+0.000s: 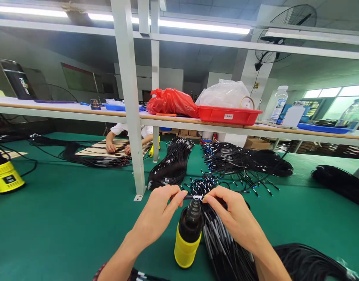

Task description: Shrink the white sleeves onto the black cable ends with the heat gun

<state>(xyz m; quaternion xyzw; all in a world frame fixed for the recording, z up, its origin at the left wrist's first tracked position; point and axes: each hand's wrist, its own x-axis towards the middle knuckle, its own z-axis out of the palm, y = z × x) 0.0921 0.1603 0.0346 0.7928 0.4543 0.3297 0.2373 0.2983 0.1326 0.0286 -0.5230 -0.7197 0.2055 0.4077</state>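
Between my two hands a thin black cable with a white sleeve [197, 197] is held level, right over the nozzle of a yellow and black heat gun [187, 246] that stands upright on the bench. My left hand [164, 210] pinches the cable's dark left part between thumb and fingertips. Just right of the white sleeve, my right hand [227, 208] pinches it with thumb and forefinger. Under and beside my right hand runs a thick bundle of black cables [221, 238] with grey sections. Behind the nozzle lie many cable ends with white and blue tips [207, 181].
More black cable bundles [175, 160] lie farther back and at the right [340, 181]. A white post [132, 117] rises left of centre, carrying a shelf with a red tray [230, 116]. Another heat gun [6, 175] stands at left. Across the bench, a person's hands [111, 147] work over cables.
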